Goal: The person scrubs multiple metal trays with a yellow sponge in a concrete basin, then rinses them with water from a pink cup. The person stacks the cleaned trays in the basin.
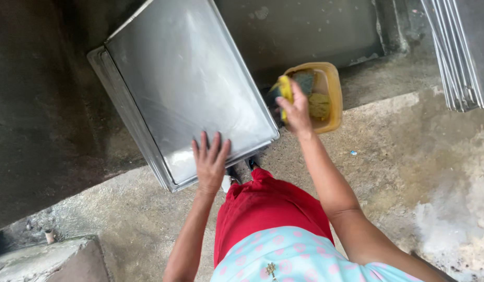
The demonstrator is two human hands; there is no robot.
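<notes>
Left hand flat, fingers spread open, palm pressed on the near edge of the large rectangular silver metal baking tray, top of a leaning stack on the wet concrete floor. Right hand fingers closed around a yellow scrubbing sponge, held over the yellow plastic tub just beside the tray's right corner. More metal trays lean at the floor's far right edge.

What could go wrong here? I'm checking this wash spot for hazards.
The left hand alone steadies the tilted metal tray, which might slide off the stacked trays beneath. The concrete floor looks wet, so slipping seems possible. The right hand lifts a sponge over the yellow tub, which might tip.
</notes>
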